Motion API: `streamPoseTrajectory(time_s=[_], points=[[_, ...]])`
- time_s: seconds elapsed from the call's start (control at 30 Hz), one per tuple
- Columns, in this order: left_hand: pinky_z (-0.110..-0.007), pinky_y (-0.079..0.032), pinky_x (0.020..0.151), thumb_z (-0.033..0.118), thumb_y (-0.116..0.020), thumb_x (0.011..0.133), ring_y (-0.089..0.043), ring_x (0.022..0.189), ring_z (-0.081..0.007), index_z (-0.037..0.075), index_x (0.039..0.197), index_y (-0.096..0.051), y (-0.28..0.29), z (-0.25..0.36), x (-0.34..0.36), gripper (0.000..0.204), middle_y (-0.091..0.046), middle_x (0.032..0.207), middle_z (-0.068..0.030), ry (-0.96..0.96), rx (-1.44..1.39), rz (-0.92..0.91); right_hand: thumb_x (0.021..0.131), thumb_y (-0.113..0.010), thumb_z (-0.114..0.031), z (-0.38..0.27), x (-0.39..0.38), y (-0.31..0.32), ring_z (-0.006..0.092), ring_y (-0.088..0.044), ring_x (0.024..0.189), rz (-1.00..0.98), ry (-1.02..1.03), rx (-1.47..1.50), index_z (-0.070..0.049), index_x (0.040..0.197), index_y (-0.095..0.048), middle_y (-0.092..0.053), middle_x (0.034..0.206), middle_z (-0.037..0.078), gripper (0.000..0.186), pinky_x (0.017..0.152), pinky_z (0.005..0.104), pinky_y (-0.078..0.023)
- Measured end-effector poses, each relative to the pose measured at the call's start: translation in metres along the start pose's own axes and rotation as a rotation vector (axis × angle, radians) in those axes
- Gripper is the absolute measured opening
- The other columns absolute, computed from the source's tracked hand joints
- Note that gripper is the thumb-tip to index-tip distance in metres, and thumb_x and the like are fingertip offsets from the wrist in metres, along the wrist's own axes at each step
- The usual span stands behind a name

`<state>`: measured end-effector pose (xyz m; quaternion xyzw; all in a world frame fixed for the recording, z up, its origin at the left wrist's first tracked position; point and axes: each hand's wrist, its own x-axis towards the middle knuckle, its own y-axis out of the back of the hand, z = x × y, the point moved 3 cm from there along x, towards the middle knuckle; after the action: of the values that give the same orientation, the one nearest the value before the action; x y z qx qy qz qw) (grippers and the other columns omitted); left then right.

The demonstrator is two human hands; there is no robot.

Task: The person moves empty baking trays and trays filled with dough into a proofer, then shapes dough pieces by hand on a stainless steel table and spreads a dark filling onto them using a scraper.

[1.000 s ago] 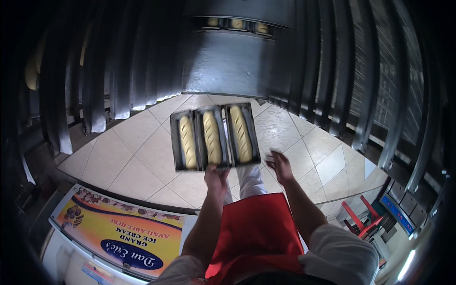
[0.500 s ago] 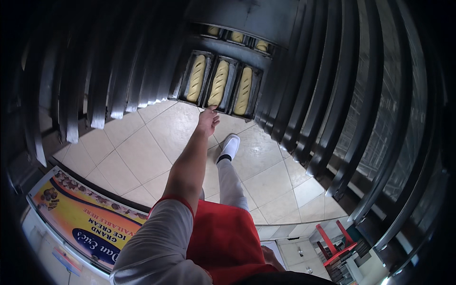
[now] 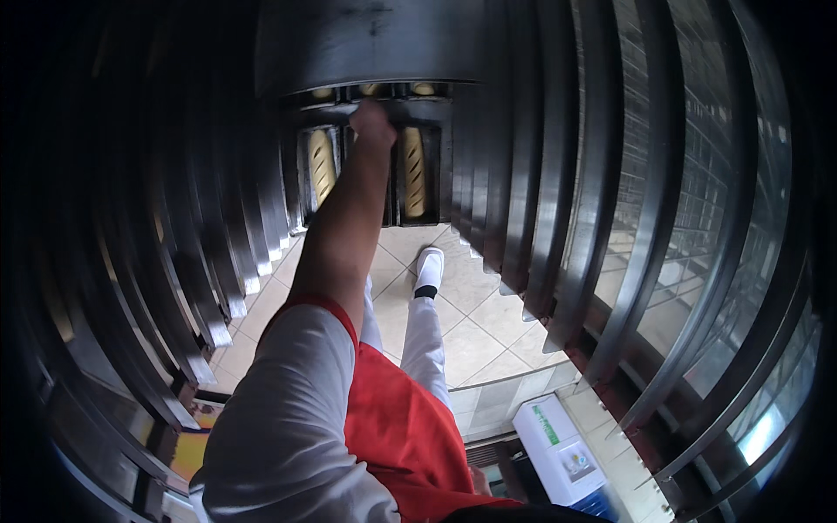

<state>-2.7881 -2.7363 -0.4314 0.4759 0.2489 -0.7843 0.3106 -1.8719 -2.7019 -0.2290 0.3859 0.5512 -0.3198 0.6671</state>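
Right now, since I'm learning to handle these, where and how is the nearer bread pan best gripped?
Probably grip the bread pan by its near rim, coming from the near side: that straight edge is exposed there, while rails flank both sides and more loaves lie beyond it.

You have a dark metal bread pan ahead, lying level, its long compartments running away from you, between the left and right rails of the rack. A slim pale-yellow left loaf lies lengthwise in the left compartment, whole, with rounded ends and short slanting slashes along its top; your forearm covers part of its right side near you. The matching right loaf lies straight in the right compartment, slashed the same way, bare pan showing along its right side. Your forearm hides the middle compartment's contents from view.
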Motion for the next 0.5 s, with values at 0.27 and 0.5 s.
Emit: streamPoseTrajectory(time_s=[0.27,0.5], points=[[-0.048,-0.052,0.096,0.026,-0.051,0.098,-0.056,0.121,-0.0254,0.012,0.134,-0.056,-0.029,0.045,0.086,0.039,-0.06,0.131,-0.007,-0.113,-0.264,-0.588,0.099,-0.06,-0.026,0.026,-0.037,-0.046,0.0272,-0.068,0.098,-0.018,-0.004,-0.127,-0.005,0.131,-0.058,-0.067,0.112,0.014,0.039,0.09,0.0421,-0.052],[-0.041,-0.056,0.083,0.017,-0.057,0.094,-0.066,0.095,-0.0252,0.007,0.116,-0.062,-0.023,0.034,0.046,0.025,-0.065,0.113,-0.0097,-0.136,-0.019,-0.315,0.099,-0.063,-0.027,-0.001,-0.062,-0.086,0.0288,-0.069,0.102,0.127,0.015,-0.238,-0.002,0.137,-0.051,-0.067,0.117,0.017,0.047,0.089,0.0396,-0.056]])
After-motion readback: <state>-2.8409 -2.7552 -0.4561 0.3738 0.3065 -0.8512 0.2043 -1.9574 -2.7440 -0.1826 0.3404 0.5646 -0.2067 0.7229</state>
